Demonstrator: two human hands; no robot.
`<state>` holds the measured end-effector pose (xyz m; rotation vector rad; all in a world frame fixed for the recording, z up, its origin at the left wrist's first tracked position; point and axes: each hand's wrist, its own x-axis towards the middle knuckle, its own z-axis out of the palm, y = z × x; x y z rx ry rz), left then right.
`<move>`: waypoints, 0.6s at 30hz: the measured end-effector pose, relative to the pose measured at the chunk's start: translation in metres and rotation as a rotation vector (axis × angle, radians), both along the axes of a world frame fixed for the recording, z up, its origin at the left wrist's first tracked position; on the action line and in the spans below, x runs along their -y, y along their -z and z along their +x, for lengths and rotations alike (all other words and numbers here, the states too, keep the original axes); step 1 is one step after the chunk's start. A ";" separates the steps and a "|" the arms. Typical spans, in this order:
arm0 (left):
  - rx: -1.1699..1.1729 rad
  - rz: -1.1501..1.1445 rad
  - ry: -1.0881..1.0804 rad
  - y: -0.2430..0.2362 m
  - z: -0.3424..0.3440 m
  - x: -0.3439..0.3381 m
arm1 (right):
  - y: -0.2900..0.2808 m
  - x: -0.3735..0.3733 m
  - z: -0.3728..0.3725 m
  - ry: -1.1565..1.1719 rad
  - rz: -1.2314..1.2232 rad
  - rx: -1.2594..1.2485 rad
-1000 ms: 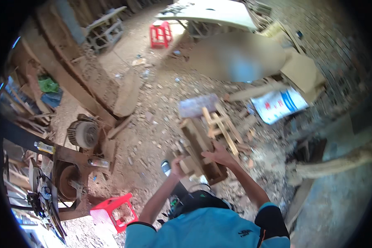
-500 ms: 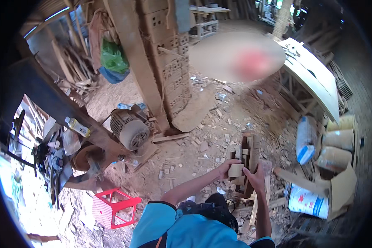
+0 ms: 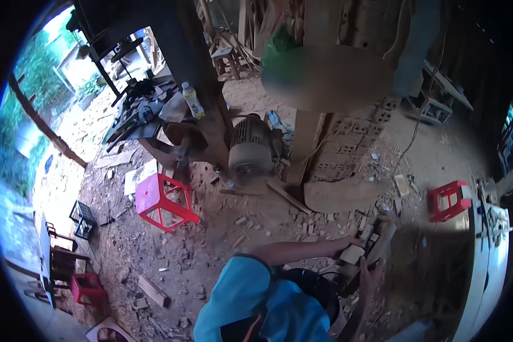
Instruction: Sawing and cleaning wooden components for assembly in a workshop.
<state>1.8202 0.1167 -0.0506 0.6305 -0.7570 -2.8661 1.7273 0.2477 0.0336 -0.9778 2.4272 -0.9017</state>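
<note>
Low at the right, both my hands are around a bundle of wooden pieces. My left hand (image 3: 351,244) is closed on its left side, against a pale squared wooden block (image 3: 353,254). My right hand (image 3: 371,276) grips the near right side, its thumb up by the block; its fingers are dim and partly hidden. A longer brown wooden piece (image 3: 381,238) runs along the bundle's far right side. How the pieces fit together is too dark to make out.
A pink-red plastic stool (image 3: 164,199) stands left, near an electric motor (image 3: 251,149). Another red stool (image 3: 449,201) is at the right, beside a long pale board (image 3: 492,256). Wood offcuts litter the dirt floor around a brick pillar (image 3: 347,154).
My view has swung left, so the motor and the stool sit further right in the picture. Both hands still hold the wooden pieces.
</note>
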 end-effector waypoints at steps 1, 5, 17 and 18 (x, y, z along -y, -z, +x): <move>-0.020 0.020 -0.001 -0.023 -0.009 0.005 | 0.022 0.003 -0.029 -0.030 -0.116 0.076; -0.042 0.020 -0.091 -0.038 -0.057 0.010 | -0.006 0.023 -0.089 -0.175 -0.267 0.246; -0.073 0.031 -0.081 -0.046 -0.293 0.105 | -0.053 0.121 -0.300 -0.238 -0.143 -0.129; -0.055 0.063 -0.006 -0.025 -0.324 0.115 | -0.042 0.127 -0.329 -0.214 -0.183 -0.182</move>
